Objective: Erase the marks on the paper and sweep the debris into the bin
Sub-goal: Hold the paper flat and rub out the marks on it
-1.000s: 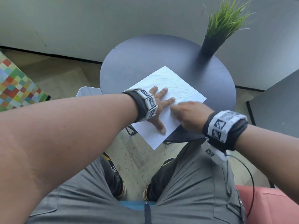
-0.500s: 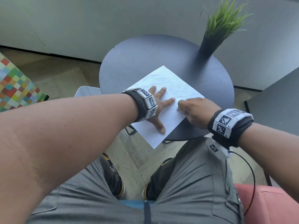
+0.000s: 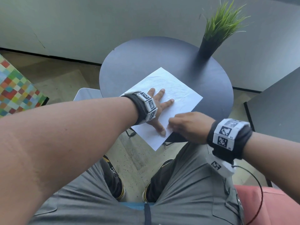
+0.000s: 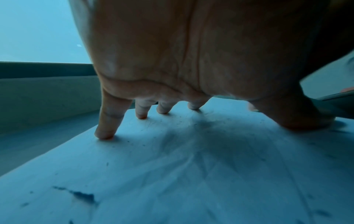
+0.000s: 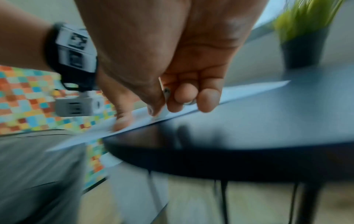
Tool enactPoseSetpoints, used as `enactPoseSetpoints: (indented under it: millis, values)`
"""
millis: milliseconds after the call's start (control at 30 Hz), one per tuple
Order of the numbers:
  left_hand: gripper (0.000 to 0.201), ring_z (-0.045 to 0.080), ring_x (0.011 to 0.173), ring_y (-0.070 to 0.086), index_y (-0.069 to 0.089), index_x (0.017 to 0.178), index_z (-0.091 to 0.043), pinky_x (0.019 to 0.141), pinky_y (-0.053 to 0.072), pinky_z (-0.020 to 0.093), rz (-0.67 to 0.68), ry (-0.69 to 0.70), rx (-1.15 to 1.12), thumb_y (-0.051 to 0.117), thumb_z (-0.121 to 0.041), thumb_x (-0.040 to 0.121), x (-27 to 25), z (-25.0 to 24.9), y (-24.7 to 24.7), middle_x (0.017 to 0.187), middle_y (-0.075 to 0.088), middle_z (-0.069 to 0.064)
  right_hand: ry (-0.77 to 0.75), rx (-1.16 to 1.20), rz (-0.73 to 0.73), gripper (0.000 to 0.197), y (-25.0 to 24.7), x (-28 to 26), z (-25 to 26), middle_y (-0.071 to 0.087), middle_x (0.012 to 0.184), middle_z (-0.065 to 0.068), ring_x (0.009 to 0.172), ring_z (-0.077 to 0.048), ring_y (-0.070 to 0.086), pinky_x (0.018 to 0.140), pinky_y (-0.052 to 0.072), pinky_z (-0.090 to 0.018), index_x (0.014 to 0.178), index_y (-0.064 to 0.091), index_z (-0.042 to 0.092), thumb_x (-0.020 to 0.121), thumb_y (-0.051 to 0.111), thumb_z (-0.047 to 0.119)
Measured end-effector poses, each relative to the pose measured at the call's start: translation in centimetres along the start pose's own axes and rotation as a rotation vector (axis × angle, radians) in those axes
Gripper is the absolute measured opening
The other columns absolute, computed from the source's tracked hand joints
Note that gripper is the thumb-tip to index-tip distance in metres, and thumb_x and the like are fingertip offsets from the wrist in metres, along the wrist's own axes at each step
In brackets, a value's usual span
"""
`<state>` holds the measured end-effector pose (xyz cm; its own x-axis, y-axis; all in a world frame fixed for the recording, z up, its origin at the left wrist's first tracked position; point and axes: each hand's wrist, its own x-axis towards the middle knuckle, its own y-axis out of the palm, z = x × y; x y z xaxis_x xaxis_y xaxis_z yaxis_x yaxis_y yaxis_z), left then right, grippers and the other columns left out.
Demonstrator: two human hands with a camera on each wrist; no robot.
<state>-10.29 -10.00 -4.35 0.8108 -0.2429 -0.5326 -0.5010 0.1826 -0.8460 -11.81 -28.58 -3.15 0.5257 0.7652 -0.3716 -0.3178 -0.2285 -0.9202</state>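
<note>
A white paper point(image 3: 170, 88) with faint pencil lines lies on the round dark table point(image 3: 138, 62), its near corner hanging over the edge. My left hand point(image 3: 159, 101) lies flat on it with fingers spread, pressing it down. In the left wrist view the fingertips point(image 4: 104, 134) touch the paper point(image 4: 191, 166), which carries dark specks of debris point(image 4: 84, 195). My right hand point(image 3: 186, 124) is at the paper's near right edge, close to the left thumb. In the blurred right wrist view this hand point(image 5: 172, 104) pinches a small white eraser point(image 5: 165, 97) whose tip meets the paper.
A white container point(image 3: 86, 95) stands on the floor left of the table, partly hidden by my left arm. A potted grass plant point(image 3: 209, 44) sits at the table's far right. A multicoloured checkered block point(image 3: 16, 90) is at the left, and another dark tabletop point(image 3: 276, 103) at the right.
My right hand went a little right along the paper, then came back toward the near edge and the left thumb. The left hand has stayed in place.
</note>
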Motion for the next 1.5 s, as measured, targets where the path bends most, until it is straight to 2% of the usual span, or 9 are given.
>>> enactPoseSetpoints:
  millis: [267,400,533,700,833,1000,1133,1300,1500]
  values:
    - [0.138,0.042,0.145,-0.018,-0.020,0.147,-0.047,0.108,0.015,0.071,-0.004,-0.006,-0.006,0.061,-0.092,0.046,0.1,0.0,0.2,0.159,-0.027,0.003,-0.064,0.006,-0.006,0.007,0.8,-1.1,0.8,0.052,0.088,0.003,0.075,-0.022,0.049,0.066,0.044,-0.036,0.101,0.049,0.022,0.097,0.044,0.024]
    - [0.137,0.043,0.144,-0.017,-0.019,0.147,-0.047,0.109,0.015,0.071,-0.002,0.001,-0.017,0.063,-0.091,0.046,0.0,0.1,0.1,0.159,-0.026,0.003,0.159,0.016,-0.164,0.013,0.0,-0.7,-2.6,0.055,0.090,0.001,0.086,-0.027,0.058,0.071,0.045,-0.037,0.100,0.049,0.020,0.099,0.041,0.031]
    - [0.137,0.043,0.145,-0.018,-0.020,0.147,-0.047,0.109,0.014,0.070,-0.002,-0.004,-0.012,0.062,-0.091,0.046,0.0,0.1,0.2,0.159,-0.027,0.003,-0.081,-0.005,-0.023,0.003,1.5,-1.1,0.7,0.050,0.085,0.003,0.074,-0.026,0.054,0.064,0.048,-0.040,0.097,0.045,0.023,0.094,0.045,0.022]
    - [0.135,0.042,0.145,-0.017,-0.018,0.148,-0.046,0.111,0.014,0.069,-0.008,-0.004,-0.015,0.063,-0.089,0.049,-0.1,0.0,0.0,0.159,-0.026,0.004,0.160,0.000,-0.166,0.017,0.2,-0.7,-2.9,0.057,0.094,0.001,0.090,-0.029,0.059,0.075,0.048,-0.041,0.103,0.049,0.020,0.099,0.038,0.033]
    - [0.137,0.042,0.145,-0.018,-0.019,0.148,-0.046,0.110,0.014,0.070,-0.010,-0.004,-0.012,0.061,-0.092,0.046,0.0,0.1,0.3,0.159,-0.027,0.003,-0.031,-0.025,-0.018,0.005,1.1,-0.9,1.3,0.046,0.084,0.005,0.074,-0.028,0.055,0.062,0.049,-0.040,0.099,0.044,0.022,0.094,0.044,0.022]
    - [0.136,0.042,0.145,-0.017,-0.018,0.149,-0.045,0.111,0.014,0.069,-0.017,0.005,-0.015,0.062,-0.090,0.049,0.0,0.1,0.2,0.159,-0.025,0.004,0.218,0.008,-0.170,0.007,-0.1,0.6,-2.4,0.056,0.089,0.001,0.087,-0.030,0.059,0.072,0.049,-0.040,0.095,0.042,0.021,0.096,0.040,0.028]
    - [0.137,0.042,0.145,-0.018,-0.019,0.148,-0.045,0.109,0.014,0.070,-0.006,0.001,-0.005,0.060,-0.092,0.047,-0.1,0.2,0.2,0.159,-0.027,0.004,0.025,-0.005,-0.032,0.007,0.7,1.0,0.7,0.053,0.090,0.005,0.082,-0.022,0.053,0.065,0.039,-0.032,0.099,0.046,0.023,0.093,0.045,0.021]
    - [0.135,0.041,0.145,-0.018,-0.019,0.148,-0.046,0.109,0.015,0.070,-0.009,0.003,-0.027,0.062,-0.090,0.049,-0.1,0.2,0.1,0.159,-0.027,0.003,0.351,0.007,-0.138,0.009,-0.7,1.1,-4.3,0.063,0.101,-0.005,0.095,-0.032,0.058,0.079,0.050,-0.041,0.101,0.048,0.022,0.095,0.043,0.026]
    - [0.137,0.041,0.145,-0.018,-0.019,0.148,-0.046,0.108,0.014,0.071,-0.016,0.006,-0.021,0.061,-0.092,0.046,0.0,0.2,0.4,0.159,-0.027,0.003,0.076,0.004,-0.025,0.011,0.5,0.9,0.3,0.055,0.095,0.004,0.091,-0.024,0.058,0.072,0.047,-0.035,0.103,0.048,0.025,0.092,0.049,0.026]
